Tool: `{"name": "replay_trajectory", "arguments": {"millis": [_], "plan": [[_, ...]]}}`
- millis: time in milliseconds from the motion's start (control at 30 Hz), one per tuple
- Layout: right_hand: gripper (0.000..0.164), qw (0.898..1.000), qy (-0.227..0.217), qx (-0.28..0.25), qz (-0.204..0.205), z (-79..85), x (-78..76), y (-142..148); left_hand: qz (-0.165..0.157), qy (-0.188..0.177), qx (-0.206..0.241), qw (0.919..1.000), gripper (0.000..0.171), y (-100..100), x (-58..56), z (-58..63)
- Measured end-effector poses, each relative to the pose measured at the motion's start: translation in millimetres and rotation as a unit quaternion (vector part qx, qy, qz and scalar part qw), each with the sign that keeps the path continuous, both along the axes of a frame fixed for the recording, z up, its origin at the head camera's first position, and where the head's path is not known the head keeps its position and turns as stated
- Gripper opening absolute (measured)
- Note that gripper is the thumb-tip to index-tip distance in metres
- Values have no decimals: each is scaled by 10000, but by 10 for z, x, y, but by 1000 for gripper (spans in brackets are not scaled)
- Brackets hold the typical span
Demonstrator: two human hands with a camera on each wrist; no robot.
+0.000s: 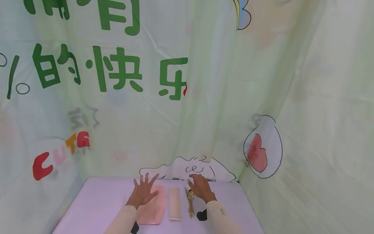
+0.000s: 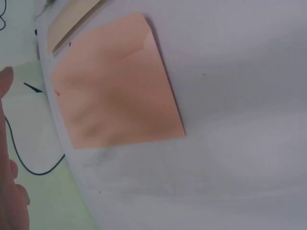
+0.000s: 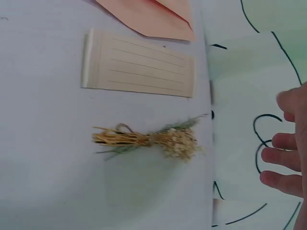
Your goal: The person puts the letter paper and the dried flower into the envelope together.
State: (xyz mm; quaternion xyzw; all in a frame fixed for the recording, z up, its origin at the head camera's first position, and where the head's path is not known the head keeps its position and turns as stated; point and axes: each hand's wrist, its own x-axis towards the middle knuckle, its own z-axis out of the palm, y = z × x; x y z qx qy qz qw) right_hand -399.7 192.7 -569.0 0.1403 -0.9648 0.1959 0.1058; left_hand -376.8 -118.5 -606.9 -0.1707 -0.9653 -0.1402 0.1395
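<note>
My left hand (image 1: 143, 192) hovers with spread fingers over a pink envelope (image 1: 156, 208), which lies flat on the table and shows whole in the left wrist view. My right hand (image 1: 201, 188) is held above the table's far part, fingers extended and nothing in them. Closest to it lies a small tied bunch of dried flowers (image 3: 151, 139), stems toward the near side. Between envelope and flowers rests a cream sheet of lined paper (image 3: 139, 64) with slightly curled ends. Neither hand appears to touch any of these.
The pale tabletop (image 1: 99, 204) ends at a hanging printed curtain (image 1: 163, 130) behind it, with more curtain along both sides. Dark wrist-worn pieces, such as the black one (image 1: 201, 215) by the right sleeve, sit under the wrists.
</note>
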Motion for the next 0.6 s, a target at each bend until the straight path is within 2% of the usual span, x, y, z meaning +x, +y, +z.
{"name": "replay_trajectory", "arguments": {"millis": [167, 200, 300, 400, 433, 500, 600], "plan": [[23, 9980, 547, -19, -323, -202, -24, -159, -158, 253, 233, 9993, 71, -31, 64, -213], [22, 9976, 536, -63, -443, -247, -34, -202, -191, 391, 244, 9988, 71, -38, 59, -279], [20, 9960, 313, -398, -740, -362, -37, -316, -265, 302, 522, 9978, 70, -38, 65, -385], [20, 9915, -59, -778, -1044, -488, 9, -411, -273, -261, 742, 9965, 67, -7, 82, -503], [21, 9893, -190, -893, -1141, -538, 37, -438, -239, -547, 828, 9948, 66, 7, 104, -516], [22, 9850, -413, -1093, -1272, -676, 79, -483, -189, -873, 830, 9925, 66, 33, 127, -614], [24, 9814, -460, -1348, -1287, -930, 113, -520, -120, -1257, 805, 9887, 64, 70, 179, -729]]}}
